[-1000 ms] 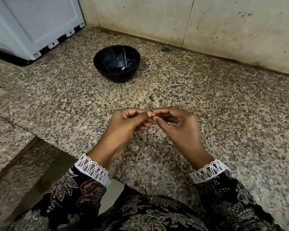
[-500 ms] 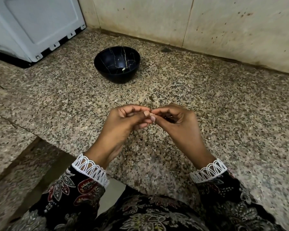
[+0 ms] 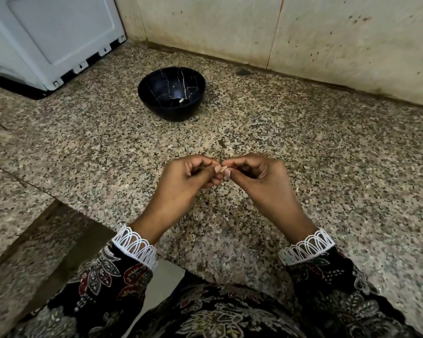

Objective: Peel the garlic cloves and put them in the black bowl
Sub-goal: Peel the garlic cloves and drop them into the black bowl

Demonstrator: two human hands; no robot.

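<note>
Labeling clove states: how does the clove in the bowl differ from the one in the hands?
The clove in the bowl lies loose on the bowl bottom; the held clove is pinched between the left hand and right hand. The bowl one shows whole; the held one is mostly hidden. Both are small and pale.

I can barely make out the small pale garlic clove (image 3: 223,169); curled fingertips (image 3: 215,170) of both hands cover most of it.
</note>
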